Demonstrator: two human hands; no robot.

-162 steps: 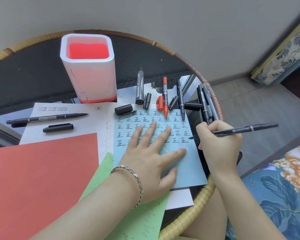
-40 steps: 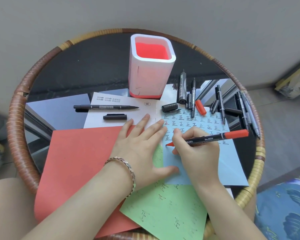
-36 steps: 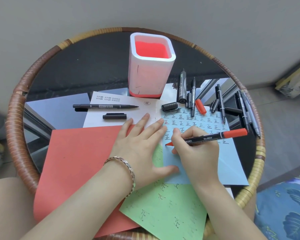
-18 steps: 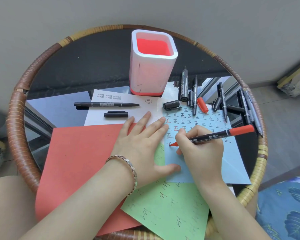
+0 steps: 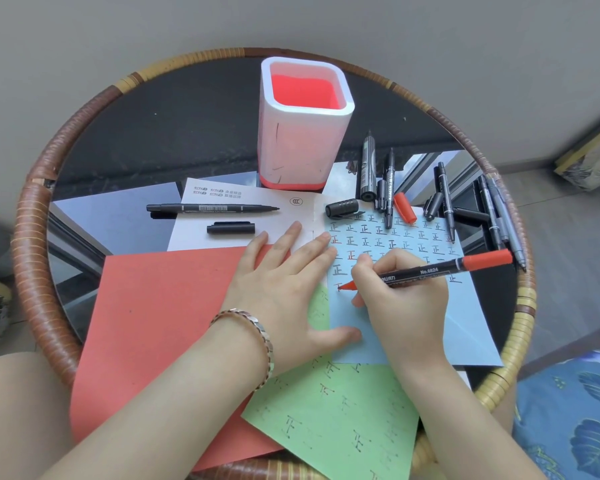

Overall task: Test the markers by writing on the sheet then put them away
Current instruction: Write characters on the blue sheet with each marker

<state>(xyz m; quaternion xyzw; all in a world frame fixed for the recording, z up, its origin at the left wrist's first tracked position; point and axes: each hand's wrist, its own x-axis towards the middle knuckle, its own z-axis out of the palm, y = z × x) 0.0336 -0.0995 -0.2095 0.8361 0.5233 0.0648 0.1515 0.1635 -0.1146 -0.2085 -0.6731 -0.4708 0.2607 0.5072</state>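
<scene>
My right hand (image 5: 400, 296) grips a red marker (image 5: 440, 270), its tip touching the light blue sheet (image 5: 465, 327) at the left end of a new row. Rows of written characters cover the sheet's upper part. My left hand (image 5: 284, 289) lies flat with fingers spread, pressing the blue sheet's left edge and the red paper (image 5: 153, 327). The marker's red cap (image 5: 405, 212) lies at the top of the sheet. Several black markers (image 5: 447, 206) and loose caps lie along the sheet's top and right. A white pen holder (image 5: 305, 140) with a red inside stands behind.
An uncapped black marker (image 5: 215, 208) and its cap (image 5: 231, 228) lie on a white sheet (image 5: 191, 237) at the left. A green sheet (image 5: 343, 420) with writing overhangs the near rim. The round glass table has a raised rattan rim (image 5: 32, 271). Blue floral fabric (image 5: 575, 417) is at lower right.
4.5 s ago my right hand held a black marker at the sheet's right side; now it holds the red one at the left. Over the last second the tip made a short red stroke.
</scene>
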